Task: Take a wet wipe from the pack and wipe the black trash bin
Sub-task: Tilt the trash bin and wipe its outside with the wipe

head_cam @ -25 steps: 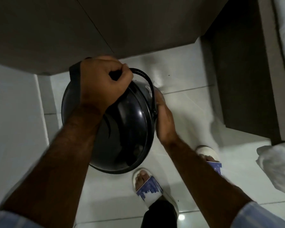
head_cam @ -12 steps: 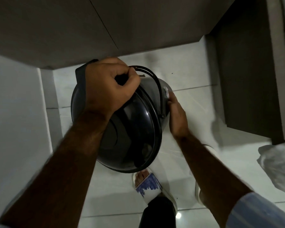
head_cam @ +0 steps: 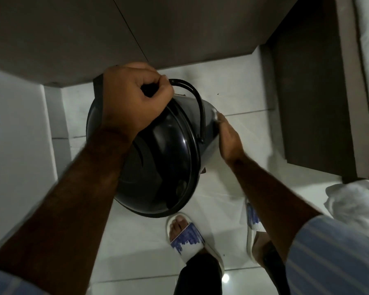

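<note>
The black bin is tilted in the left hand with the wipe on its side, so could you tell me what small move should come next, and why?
Probably slide the right hand with the wet wipe further around the black bin wall. The left hand grips the rim, and only a small patch lies under the wipe.

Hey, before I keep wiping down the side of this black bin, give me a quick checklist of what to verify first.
1. Left hand has a closed grip on the thin black wire handle: ok.
2. Round glossy black plastic trash bin is lifted and tilted off the white tiled floor: ok.
3. Right hand is pressed against the bin's outer wall: ok.
4. White wet wipe is under the right fingers: only a small white edge shows; ok.
5. Feet in white and blue slippers are directly below the bin's rim: not ok.
6. Wipe pack within reach: cannot tell.
</note>
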